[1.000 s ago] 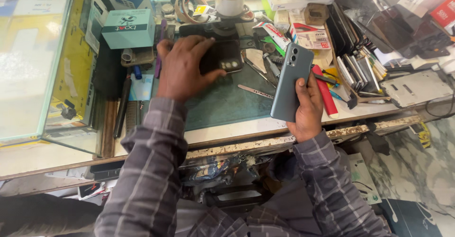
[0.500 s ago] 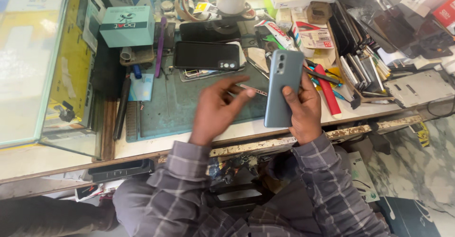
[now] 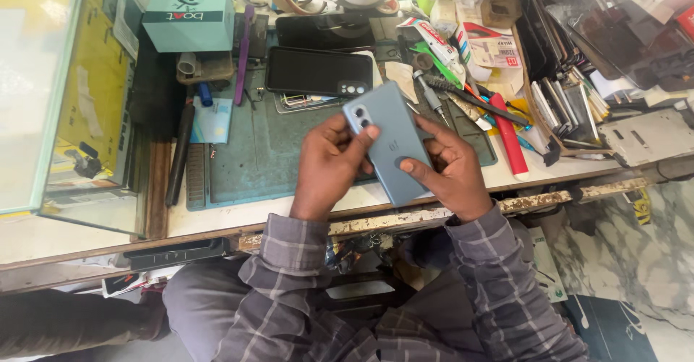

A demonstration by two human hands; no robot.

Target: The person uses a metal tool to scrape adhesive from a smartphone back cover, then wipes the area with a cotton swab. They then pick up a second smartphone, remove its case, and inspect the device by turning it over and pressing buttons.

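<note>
The blue-grey smartphone (image 3: 388, 141) is held back side up, camera end tilted away from the person, just above the near edge of the green work mat (image 3: 264, 152). The left hand (image 3: 329, 167) grips its left edge, the thumb pressed on the back just below the camera lenses and the fingers curled underneath. The right hand (image 3: 452, 170) cradles the right edge, its fingers closed around the phone's side and the forefinger tip resting on the lower back.

Beyond the smartphone, at the far side of the mat, a black phone (image 3: 318, 71) lies face down. Right of the mat lie a red marker (image 3: 508, 143) and a screwdriver (image 3: 431, 96). At the mat's far left corner stands a teal box (image 3: 189, 17), with a purple tool (image 3: 242, 54) beside it.
</note>
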